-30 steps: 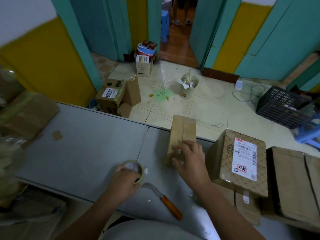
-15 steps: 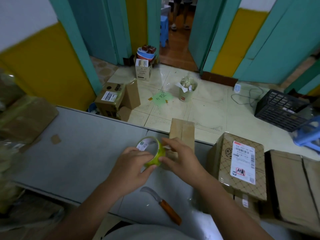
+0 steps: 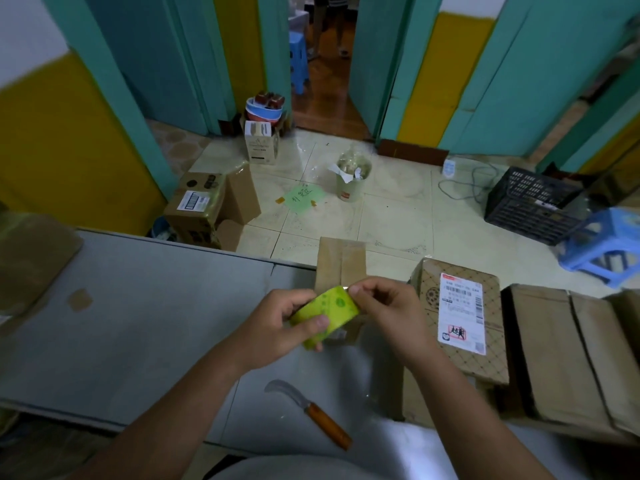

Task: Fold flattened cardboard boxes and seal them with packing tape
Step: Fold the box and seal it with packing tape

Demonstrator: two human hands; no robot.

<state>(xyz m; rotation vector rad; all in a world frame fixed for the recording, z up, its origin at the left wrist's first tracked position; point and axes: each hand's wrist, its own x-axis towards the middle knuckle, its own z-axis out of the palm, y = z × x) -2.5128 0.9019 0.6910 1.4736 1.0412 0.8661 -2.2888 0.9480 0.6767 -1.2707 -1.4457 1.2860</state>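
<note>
holding a yellow-green roll of packing tape above the table, the left hand grips it from the left side. its thumb lies across the outer band and the other fingers are curled around the far edge. the right hand pinches the upper right rim of the same roll between thumb and forefinger. it seems to hold the loose end of the tape there, but the picture is too soft to be sure. the two hands are close together, and the roll is tilted with its broad band facing the camera.

directly behind the roll stands a small brown cardboard box, upright at the far edge of the grey table top. its visible face shows two flaps meeting in a middle seam, and the roll hides its lower front.

near the front edge of the table lies a knife with a curved blade and an orange wooden handle, apart from both hands. on the right, a patterned brown parcel with a white shipping label rests on other cardboard. just beside it is a stack of flattened brown cardboard boxes. on the tiled floor beyond the table are a green sheet of paper and a black plastic crate.
</note>
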